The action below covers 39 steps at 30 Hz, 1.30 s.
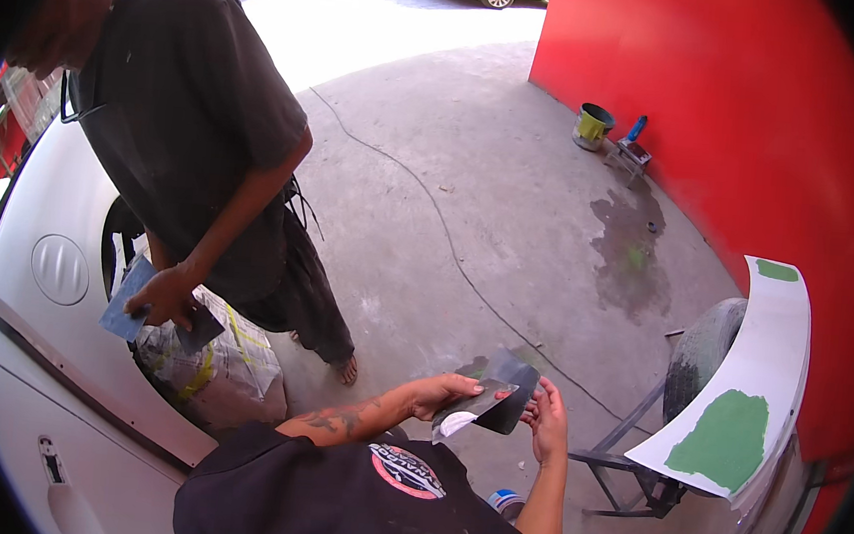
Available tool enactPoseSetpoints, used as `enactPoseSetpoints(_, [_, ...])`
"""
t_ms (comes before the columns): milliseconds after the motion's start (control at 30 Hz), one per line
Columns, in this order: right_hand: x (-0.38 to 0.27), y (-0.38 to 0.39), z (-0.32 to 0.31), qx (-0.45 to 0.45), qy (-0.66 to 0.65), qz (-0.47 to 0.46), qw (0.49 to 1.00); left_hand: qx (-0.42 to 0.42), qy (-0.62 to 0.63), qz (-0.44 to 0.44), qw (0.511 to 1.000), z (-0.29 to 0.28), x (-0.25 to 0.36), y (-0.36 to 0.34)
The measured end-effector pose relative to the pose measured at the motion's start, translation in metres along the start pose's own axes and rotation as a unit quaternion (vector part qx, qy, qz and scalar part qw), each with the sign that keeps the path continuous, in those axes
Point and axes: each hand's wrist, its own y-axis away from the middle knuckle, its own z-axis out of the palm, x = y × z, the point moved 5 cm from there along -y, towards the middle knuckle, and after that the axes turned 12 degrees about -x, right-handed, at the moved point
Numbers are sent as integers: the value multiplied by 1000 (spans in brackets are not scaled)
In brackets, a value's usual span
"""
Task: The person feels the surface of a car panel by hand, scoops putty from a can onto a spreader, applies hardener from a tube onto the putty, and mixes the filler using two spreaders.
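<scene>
In front of my chest, my left hand [433,396] is closed on thin dark grey sheets that look like sandpaper [510,410], the thumb lying on top. A pale, curved patch shows at their near edge. My right hand [548,423] grips the right side of the same sheets with its fingertips. At the left stands another person, whose hand [168,297] holds a flat blue block [126,301] and a dark sheet [202,328] beside a white car body [43,237].
On my right a white panel with green patches [724,441] rests on a black metal stand [622,463], near a tyre [697,364]. A cable [441,213] crosses the concrete floor. A bucket [592,127] and small stool [630,155] stand by the red wall [721,99]. A can [507,502] is near my right forearm.
</scene>
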Motion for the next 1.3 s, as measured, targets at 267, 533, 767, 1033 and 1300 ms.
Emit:
enactPoseSetpoints(267, [-8,-63,91,-57,38,-19,997,-33,-20,-25,999,-16,46,44])
enactPoseSetpoints(533, [-11,-73,142,-103,-89,-24,990,-46,-16,9,999,-30,78,76])
enactPoseSetpoints(767, [-9,-73,107,20,-86,-60,994,-48,31,165,985,-18,100,80])
enactPoseSetpoints(1033, [-19,-12,15,119,-175,-84,974,130,133,417,889,-7,129,93])
enactPoseSetpoints(1300, [-57,-12,32,106,20,-89,990,124,139,452,873,49,137,92])
